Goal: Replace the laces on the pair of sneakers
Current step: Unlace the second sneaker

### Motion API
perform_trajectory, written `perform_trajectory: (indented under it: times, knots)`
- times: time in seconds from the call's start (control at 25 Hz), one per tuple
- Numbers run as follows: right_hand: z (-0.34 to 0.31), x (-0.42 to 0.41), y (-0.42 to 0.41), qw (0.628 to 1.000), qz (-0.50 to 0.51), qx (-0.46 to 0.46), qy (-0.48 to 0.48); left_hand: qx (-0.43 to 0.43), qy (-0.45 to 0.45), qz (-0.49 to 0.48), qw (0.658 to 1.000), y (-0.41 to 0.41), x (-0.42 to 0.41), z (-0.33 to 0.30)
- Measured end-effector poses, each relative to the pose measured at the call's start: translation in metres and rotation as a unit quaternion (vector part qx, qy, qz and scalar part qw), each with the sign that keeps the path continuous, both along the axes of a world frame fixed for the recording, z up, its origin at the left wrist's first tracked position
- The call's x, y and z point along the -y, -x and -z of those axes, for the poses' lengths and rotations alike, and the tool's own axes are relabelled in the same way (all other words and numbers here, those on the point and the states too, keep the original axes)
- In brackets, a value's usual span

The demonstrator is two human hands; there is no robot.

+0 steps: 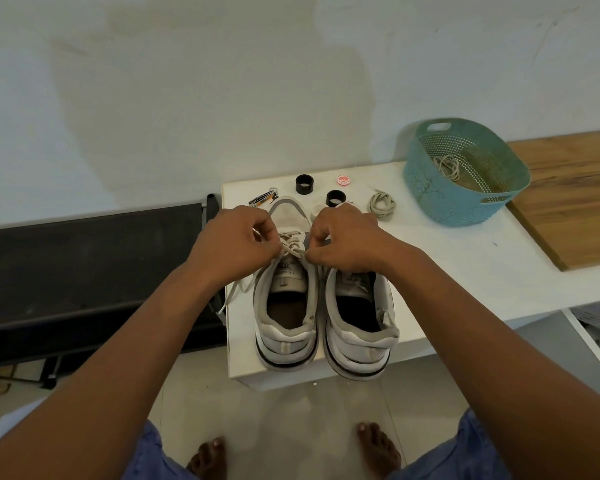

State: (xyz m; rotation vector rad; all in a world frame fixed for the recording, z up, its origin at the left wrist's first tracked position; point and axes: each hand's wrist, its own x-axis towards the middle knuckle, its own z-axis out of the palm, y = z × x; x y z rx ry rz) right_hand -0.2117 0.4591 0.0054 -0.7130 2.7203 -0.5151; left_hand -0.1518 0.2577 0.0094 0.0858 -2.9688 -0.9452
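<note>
Two white sneakers stand side by side on a white table [465, 271], heels toward me. The left sneaker [286, 327] has a pale lace [293, 245] threaded through its upper eyelets. My left hand [238, 242] pinches that lace on the left side, and my right hand [343, 239] pinches it on the right. One loose lace end [234, 292] trails off the table's left edge. The right sneaker [361, 327] shows no lace; my right hand hides its front. A coiled lace [381, 205] lies behind the shoes. Another coiled lace [447, 168] lies in a teal basket [426, 188].
Two black rings [304, 184] [334, 198], a small red-and-white cap [343, 180] and a nail clipper [264, 199] lie at the table's far side. A wooden board [575, 195] lies to the right, a dark low rack [94, 268] to the left. My bare feet are on the tiled floor.
</note>
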Motion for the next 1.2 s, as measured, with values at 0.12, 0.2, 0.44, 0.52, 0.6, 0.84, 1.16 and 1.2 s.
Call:
perform_trajectory:
  times: [0.12, 0.2, 0.44, 0.52, 0.6, 0.84, 1.16, 1.2]
  knots:
    - [0.0, 0.0, 0.0, 1.0, 0.001, 0.006, 0.003, 0.003, 0.075, -0.081, 0.994, 0.0, 0.007, 0.0]
    - [0.0, -0.001, 0.0, 1.0, 0.002, 0.008, 0.005, 0.015, 0.115, -0.092, 0.989, 0.001, 0.013, 0.004]
    - [0.0, 0.0, 0.0, 1.0, 0.001, 0.008, 0.002, 0.034, -0.02, 0.063, 0.997, 0.0, -0.002, 0.003]
    - [-0.001, 0.0, 0.0, 1.0, 0.003, 0.008, 0.003, 0.038, -0.024, 0.061, 0.997, 0.001, -0.005, 0.004]
    - [-0.003, 0.001, -0.002, 1.0, 0.001, 0.006, 0.004, 0.033, -0.042, 0.038, 0.998, 0.002, -0.002, 0.003]
    - [-0.005, 0.001, -0.004, 1.0, 0.006, 0.01, 0.01, 0.009, 0.069, -0.108, 0.992, 0.001, 0.019, 0.004]
    - [-0.007, 0.0, -0.004, 1.0, 0.014, 0.02, 0.014, 0.002, 0.038, 0.084, 0.996, -0.003, -0.007, 0.001]
    - [-0.007, 0.0, -0.004, 1.0, 0.013, 0.019, 0.016, -0.001, 0.06, 0.084, 0.995, -0.004, -0.008, 0.001]
